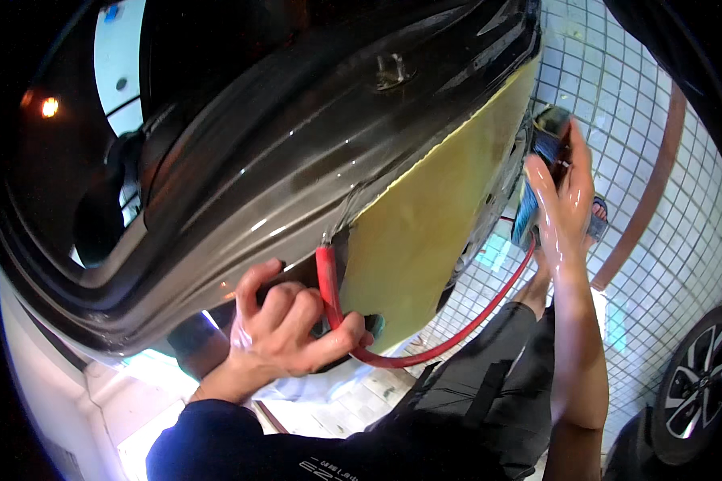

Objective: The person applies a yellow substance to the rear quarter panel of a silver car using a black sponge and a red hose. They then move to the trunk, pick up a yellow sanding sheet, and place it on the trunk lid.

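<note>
A glossy dark car body panel, wet with drops, slants across the view. Its side bears a yellowish area with a ragged upper edge. At the panel's lower end, my left hand has its fingers curled round a red hose, whose upper end points at the panel near the yellow area. The hose loops below and up to the right. My wet right hand grips a dark blue, block-like object beside the panel's right edge; its exact kind is unclear, and my fingers hide part of it.
White tiled floor lies to the right, crossed by a brown strip. A car wheel stands at the lower right. My dark-trousered legs are close below the panel, with one sandaled foot beyond my right hand.
</note>
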Tool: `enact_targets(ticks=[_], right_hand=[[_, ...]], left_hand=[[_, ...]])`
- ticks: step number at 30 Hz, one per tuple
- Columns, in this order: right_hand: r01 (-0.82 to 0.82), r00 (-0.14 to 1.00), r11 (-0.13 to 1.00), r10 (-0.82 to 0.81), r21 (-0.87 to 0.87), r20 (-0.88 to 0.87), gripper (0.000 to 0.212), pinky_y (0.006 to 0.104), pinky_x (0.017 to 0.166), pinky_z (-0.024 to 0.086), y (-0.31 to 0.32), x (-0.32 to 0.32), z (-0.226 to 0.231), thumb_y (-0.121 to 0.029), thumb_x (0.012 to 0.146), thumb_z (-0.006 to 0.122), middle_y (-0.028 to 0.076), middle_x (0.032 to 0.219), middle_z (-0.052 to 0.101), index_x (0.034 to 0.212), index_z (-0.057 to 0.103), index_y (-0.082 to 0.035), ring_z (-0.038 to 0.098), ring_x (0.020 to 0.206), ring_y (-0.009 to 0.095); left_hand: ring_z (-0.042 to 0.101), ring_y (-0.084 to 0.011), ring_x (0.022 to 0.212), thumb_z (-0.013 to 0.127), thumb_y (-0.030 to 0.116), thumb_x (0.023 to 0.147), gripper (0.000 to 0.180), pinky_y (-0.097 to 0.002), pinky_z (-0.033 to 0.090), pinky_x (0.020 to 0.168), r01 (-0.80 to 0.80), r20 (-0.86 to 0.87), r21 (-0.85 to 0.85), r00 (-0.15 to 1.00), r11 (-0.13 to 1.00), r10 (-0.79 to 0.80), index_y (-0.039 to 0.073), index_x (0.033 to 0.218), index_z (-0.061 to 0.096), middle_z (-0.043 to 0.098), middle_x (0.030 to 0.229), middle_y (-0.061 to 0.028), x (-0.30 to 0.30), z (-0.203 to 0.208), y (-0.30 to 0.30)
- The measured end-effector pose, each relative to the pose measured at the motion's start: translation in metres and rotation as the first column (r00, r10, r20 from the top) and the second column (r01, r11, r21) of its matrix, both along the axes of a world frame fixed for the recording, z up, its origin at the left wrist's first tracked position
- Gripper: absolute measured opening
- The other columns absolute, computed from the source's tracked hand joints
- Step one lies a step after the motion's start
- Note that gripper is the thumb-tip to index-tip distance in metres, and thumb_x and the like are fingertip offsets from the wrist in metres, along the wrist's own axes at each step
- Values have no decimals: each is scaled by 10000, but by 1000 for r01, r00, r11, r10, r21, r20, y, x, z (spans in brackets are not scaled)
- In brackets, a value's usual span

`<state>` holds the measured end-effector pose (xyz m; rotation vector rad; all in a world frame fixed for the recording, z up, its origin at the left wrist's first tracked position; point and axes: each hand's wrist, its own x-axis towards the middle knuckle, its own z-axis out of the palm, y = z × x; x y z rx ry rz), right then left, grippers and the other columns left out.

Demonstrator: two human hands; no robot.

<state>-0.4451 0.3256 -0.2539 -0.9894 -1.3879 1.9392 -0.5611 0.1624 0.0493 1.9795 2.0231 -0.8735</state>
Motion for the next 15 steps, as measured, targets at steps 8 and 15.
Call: enact_targets(ticks=[8,15], right_hand=[[-268,800,755,520,598,-299,1006,516,1233,314,-10,-30,25,-498,759,739,253,1588,425,1531,321,-7,359,1507,457],[-235,736,714,574,660,-359,961,592,1199,331,-12,-34,46,-747,835,667,262,1490,546,1413,465,-6,507,1398,482]], left_hand=[[556,-176,984,708,378,816,197,-518,423,1095,61,-27,-100,998,993,-64,417,940,560,642,1097,87,-3,2,1],[593,-166,983,701,376,791,207,-511,432,1078,17,-28,-47,999,999,-18,388,960,582,675,1171,67,-1,1,-2]])
